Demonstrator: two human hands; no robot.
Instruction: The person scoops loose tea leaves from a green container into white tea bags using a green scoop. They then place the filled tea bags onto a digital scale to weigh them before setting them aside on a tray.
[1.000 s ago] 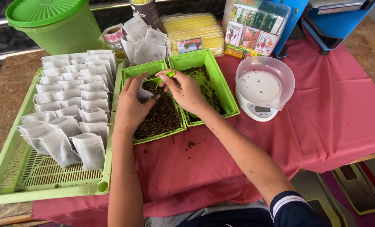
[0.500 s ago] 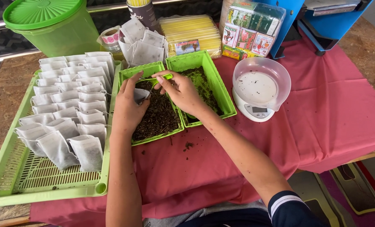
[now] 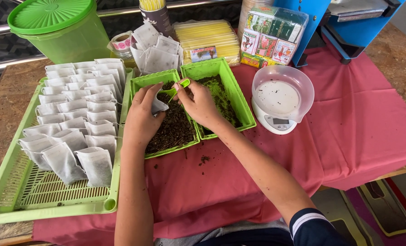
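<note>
Left hand [image 3: 141, 116] pinches a white paper bag [image 3: 158, 107] over the left green tray [image 3: 141, 82]; right hand [image 3: 198, 102] grips a green scoop [image 3: 178, 86] at its mouth; colourful boxes in clear wrap [image 3: 271, 36] stand behind the scale [image 3: 280, 98].

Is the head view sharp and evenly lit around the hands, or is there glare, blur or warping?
Head view: even daylight, soft shadows; the left hand, paper sachet, right hand and green scoop are sharp, without motion blur; mild glare on the scale bowl; wide-angle lens bends the tray edges.
</note>
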